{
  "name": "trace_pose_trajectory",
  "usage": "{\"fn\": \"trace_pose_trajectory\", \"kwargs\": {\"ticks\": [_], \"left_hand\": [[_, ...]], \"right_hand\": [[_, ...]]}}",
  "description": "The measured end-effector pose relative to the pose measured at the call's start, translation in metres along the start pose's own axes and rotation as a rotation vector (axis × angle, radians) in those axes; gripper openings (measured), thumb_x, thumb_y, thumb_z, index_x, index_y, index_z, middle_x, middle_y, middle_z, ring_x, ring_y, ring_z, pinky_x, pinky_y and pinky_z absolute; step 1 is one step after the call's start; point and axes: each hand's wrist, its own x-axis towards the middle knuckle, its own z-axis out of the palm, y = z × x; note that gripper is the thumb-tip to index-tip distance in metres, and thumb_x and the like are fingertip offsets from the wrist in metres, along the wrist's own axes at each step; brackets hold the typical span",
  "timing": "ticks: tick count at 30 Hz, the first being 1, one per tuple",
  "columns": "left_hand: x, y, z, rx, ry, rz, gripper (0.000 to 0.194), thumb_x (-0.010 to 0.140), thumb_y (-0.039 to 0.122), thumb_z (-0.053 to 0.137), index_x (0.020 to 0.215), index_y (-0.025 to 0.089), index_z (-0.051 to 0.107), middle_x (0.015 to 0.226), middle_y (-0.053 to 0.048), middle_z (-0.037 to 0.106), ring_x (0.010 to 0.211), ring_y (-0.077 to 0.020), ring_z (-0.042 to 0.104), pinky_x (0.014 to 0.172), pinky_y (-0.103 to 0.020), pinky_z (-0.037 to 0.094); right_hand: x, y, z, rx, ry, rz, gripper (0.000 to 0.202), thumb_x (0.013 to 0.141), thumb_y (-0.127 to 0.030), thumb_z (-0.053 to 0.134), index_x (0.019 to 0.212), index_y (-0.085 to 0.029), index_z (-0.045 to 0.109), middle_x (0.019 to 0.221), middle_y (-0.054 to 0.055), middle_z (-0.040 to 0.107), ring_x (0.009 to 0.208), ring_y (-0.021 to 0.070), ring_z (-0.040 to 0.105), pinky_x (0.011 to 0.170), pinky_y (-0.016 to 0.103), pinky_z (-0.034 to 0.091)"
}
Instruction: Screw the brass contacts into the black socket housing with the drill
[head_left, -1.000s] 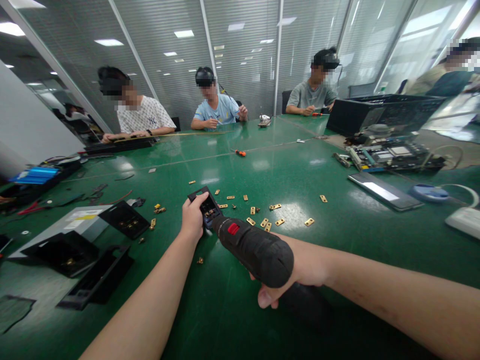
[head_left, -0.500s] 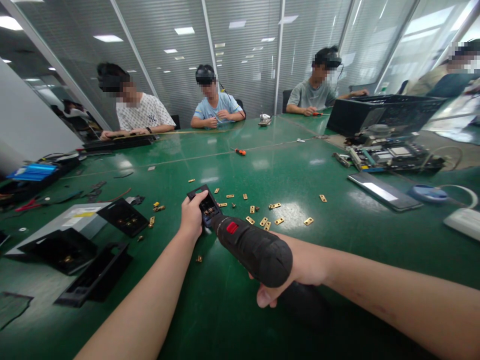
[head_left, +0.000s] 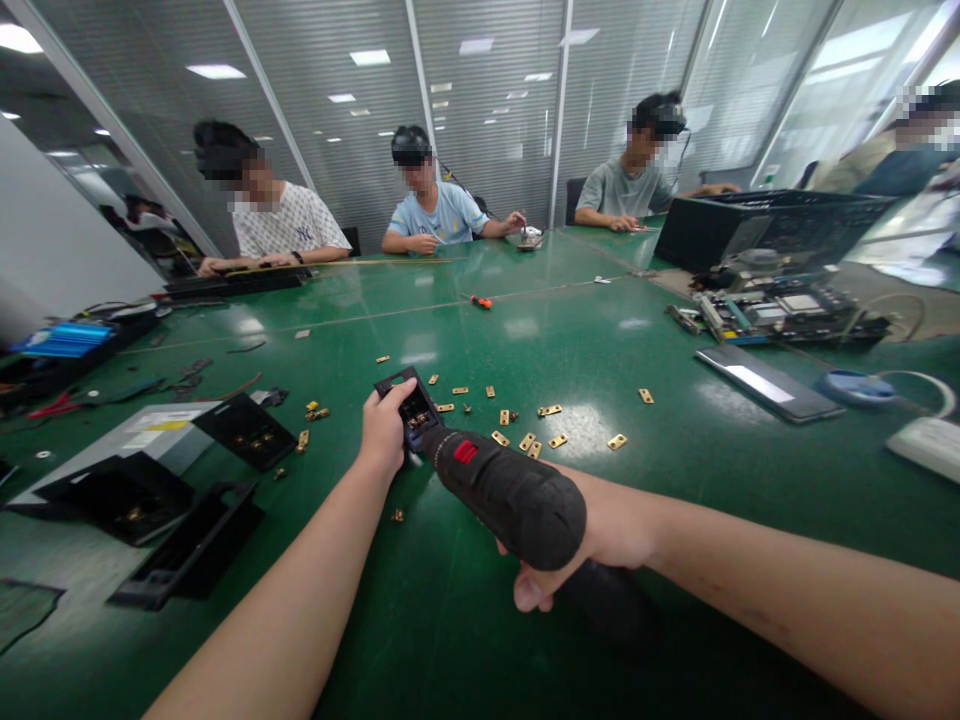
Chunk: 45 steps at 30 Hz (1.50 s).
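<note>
My left hand (head_left: 384, 432) grips a small black housing (head_left: 417, 396) with brass-coloured parts inside, the thumb lying over its edge. In my right hand (head_left: 551, 570) is a black cordless drill (head_left: 510, 500) with a red switch on top. Its nose points into the housing, but the tip of the bit is hidden there. Several flat brass plates with holes (head_left: 527, 442) lie scattered on the green table just beyond the drill. A small brass piece (head_left: 398, 516) rests near my left forearm.
More black housings (head_left: 244, 432) stand at the left by a grey metal box (head_left: 161, 440). On the right are a phone (head_left: 769, 384), a circuit board (head_left: 787, 305) and a black case (head_left: 720, 230). An orange screwdriver (head_left: 481, 302) lies mid-table. Several co-workers (head_left: 435, 215) sit across.
My hands, the drill and the housing stay almost still. Across the table, the co-worker in light blue has stretched an arm out to a small pale object.
</note>
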Motion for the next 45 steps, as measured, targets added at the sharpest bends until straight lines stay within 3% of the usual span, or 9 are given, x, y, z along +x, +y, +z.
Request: {"fn": "trace_pose_trajectory", "kwargs": {"ticks": [28, 45], "left_hand": [[0.0001, -0.0006, -0.0003, -0.003, -0.011, 0.0, 0.031, 0.064, 0.035, 0.08, 0.081, 0.017, 0.061, 0.063, 0.0, 0.065, 0.058, -0.024, 0.069, 0.061, -0.04, 0.058], [-0.0017, 0.0014, -0.0015, 0.007, 0.0, -0.021, 0.033, 0.063, 0.038, 0.08, 0.08, 0.017, 0.061, 0.062, -0.001, 0.066, 0.056, -0.0228, 0.066, 0.058, -0.039, 0.057]], "right_hand": [[0.0014, -0.0015, 0.0011, -0.004, -0.024, -0.045, 0.038, 0.058, -0.012, 0.089, 0.086, -0.01, 0.065, 0.068, 0.002, 0.072, 0.057, 0.0113, 0.065, 0.059, 0.022, 0.051], [0.002, -0.0005, 0.0041, 0.041, 0.045, -0.006, 0.042, 0.054, -0.009, 0.09, 0.088, -0.01, 0.064, 0.065, 0.001, 0.072, 0.057, 0.0131, 0.067, 0.055, 0.022, 0.055]]}}
